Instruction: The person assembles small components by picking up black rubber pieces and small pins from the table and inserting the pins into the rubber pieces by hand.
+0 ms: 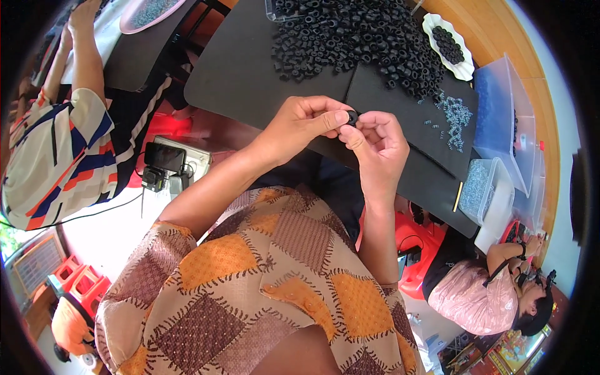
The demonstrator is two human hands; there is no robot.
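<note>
My left hand [306, 122] and my right hand [379, 134] meet above the near edge of the black table [237, 69]. Between their fingertips is a small round black part [352, 117], mostly covered by the fingers. My left thumb and fingers pinch it from the left, and my right thumb and fingertips close on it from the right. Beyond my hands lies a large heap of small black ring-shaped parts [350, 37]. To the right of that heap, small metal springs [457, 115] are scattered on the table.
A white scalloped dish [431, 24] with black parts stands at the far right. Clear plastic bins [509, 119] and a tub of springs [478, 187] line the right side. One co-worker [62, 156] sits at left, another [481, 294] at right. A pink basin [128, 25] is at far left.
</note>
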